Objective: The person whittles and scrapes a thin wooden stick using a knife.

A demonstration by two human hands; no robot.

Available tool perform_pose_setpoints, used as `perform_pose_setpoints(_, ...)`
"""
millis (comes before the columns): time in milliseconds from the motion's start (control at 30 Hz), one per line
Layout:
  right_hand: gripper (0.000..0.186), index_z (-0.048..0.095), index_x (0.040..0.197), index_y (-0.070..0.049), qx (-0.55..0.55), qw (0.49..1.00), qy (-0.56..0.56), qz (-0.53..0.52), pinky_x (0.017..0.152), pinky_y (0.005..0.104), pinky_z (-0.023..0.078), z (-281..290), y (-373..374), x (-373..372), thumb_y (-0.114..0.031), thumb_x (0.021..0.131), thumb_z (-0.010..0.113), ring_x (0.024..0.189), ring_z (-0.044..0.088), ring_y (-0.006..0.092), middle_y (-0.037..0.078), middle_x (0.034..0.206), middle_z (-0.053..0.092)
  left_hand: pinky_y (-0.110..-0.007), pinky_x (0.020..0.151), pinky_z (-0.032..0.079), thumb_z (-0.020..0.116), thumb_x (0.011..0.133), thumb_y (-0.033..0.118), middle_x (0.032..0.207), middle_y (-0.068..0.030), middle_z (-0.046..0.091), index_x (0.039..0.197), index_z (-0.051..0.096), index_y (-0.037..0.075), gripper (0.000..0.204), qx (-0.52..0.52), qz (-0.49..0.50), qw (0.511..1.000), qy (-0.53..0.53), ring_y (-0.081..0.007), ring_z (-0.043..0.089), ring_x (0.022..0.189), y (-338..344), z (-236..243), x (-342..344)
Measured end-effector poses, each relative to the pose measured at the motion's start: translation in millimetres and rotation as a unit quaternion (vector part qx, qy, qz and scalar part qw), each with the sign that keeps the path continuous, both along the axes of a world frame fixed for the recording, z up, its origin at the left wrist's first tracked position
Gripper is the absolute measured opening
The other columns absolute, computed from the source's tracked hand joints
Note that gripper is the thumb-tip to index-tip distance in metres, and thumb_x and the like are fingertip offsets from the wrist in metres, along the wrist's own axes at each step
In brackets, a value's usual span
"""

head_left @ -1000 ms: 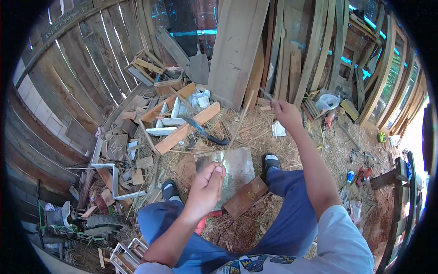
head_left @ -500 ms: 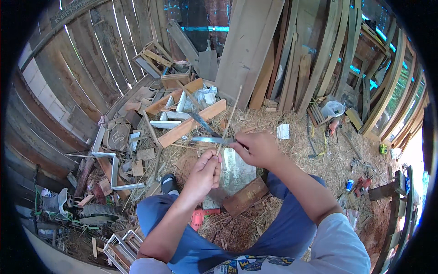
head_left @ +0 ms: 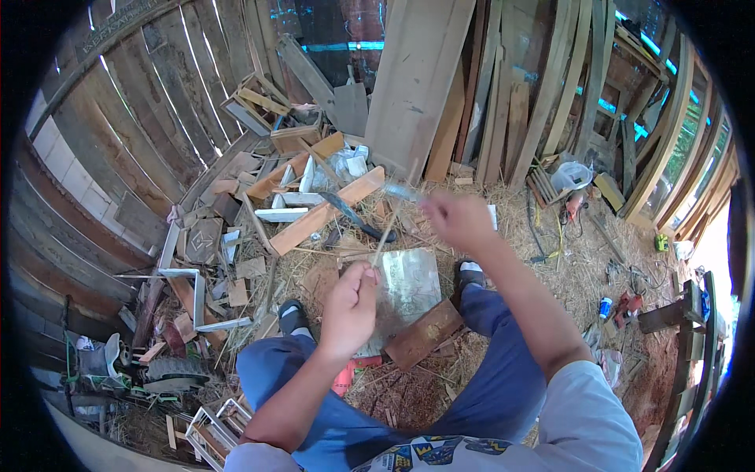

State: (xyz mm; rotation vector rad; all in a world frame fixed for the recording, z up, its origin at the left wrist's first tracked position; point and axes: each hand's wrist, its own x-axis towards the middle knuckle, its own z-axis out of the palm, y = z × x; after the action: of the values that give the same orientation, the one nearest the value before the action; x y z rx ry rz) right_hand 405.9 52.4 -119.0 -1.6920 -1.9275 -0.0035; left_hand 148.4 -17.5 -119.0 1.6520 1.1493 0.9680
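Note:
My left hand (head_left: pixel 351 308) is closed around the lower end of a thin wooden stick (head_left: pixel 389 229), which slants up and away from me. My right hand (head_left: pixel 462 222) grips a knife whose blade (head_left: pixel 402 191) is smeared by motion; the handle is hidden in my fist. The blade points left near the far part of the stick, and I cannot tell whether it touches. Beyond my hands, a curved machete (head_left: pixel 344 209) with a dark handle lies against an orange-brown board (head_left: pixel 330 212). Below the stick, a pale, worn slab (head_left: pixel 413 277) rests between my feet.
A brown wood block (head_left: pixel 425 334) lies by the slab, with a red tool (head_left: pixel 344 381) partly hidden near my left leg. Scrap wood and white frame pieces (head_left: pixel 197 295) crowd the left. Tall planks (head_left: pixel 417 86) lean at the back. Straw (head_left: pixel 519 244) covers the floor.
My right hand and the knife have moved away from my left hand, up toward the stick's far end. The left hand keeps its hold. My right foot has come into view.

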Motion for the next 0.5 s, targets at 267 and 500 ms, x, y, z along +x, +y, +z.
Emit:
perform_pose_setpoints(267,0.041,0.074,0.105,-0.011,-0.024,0.984,0.081,-0.159,0.073,0.0514,0.054,-7,17,68,-0.046,0.103,0.052,0.083,0.069,0.0413,0.020,0.083,0.071,-0.026,0.047,0.028,0.042,0.111,0.021,0.067,0.0049,0.040,0.098,0.054,0.010,0.021,-0.187,-0.057,0.967,-0.164,-0.0056,0.033,0.051,-3,-1,-5)
perform_pose_setpoints(500,0.030,0.067,0.091,-0.006,-0.015,0.996,0.081,0.040,0.064,0.0501,0.052,1,-21,-20,-0.034,0.100,0.061,0.073,0.068,0.0409,0.020,0.074,0.066,-0.024,0.044,0.023,0.041,0.112,0.027,0.066,0.0053,0.034,0.101,0.051,0.012,0.021,-0.320,-0.096,0.901,-0.278,-0.0049,0.025,0.048,15,-1,-13)
